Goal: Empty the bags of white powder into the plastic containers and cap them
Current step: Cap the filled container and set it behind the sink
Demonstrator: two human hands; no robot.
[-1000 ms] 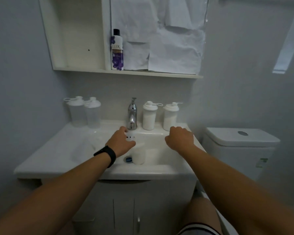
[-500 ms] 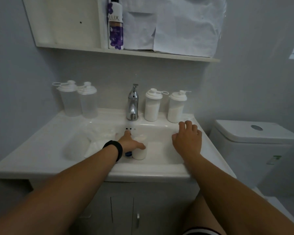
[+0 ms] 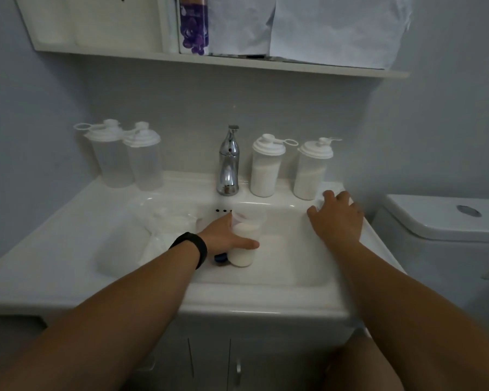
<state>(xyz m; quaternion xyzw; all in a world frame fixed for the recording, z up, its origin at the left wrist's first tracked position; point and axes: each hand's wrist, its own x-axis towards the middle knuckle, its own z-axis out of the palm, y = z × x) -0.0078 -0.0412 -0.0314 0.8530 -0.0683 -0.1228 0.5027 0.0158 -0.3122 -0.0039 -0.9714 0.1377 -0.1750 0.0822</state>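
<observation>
Left hand: my left hand (image 3: 227, 235) wraps the open container (image 3: 244, 238) in the sink basin (image 3: 288, 249), fingers round its far side and thumb across the front; I judge this steadies it upright.
Right hand: my right hand (image 3: 336, 218) lies flat with fingers spread on the sink rim at 3 o'clock from the container, holding nothing; likely a brace.
Open container: long axis close to vertical, mouth up and tipped slightly toward 12 o'clock; uncapped, mostly full of white powder.
Capped, filled: two containers (image 3: 266, 167) (image 3: 311, 170) stand at 1 o'clock beside the tap (image 3: 228, 165).
Capped, unfilled: two containers (image 3: 110, 153) (image 3: 144, 159) stand at 10 o'clock, apparently awaiting powder.
Bags: clear bags (image 3: 170, 227) lie at 9 o'clock; contents unclear.
Next step: capping, by my judgement; I cannot locate the cap.
</observation>
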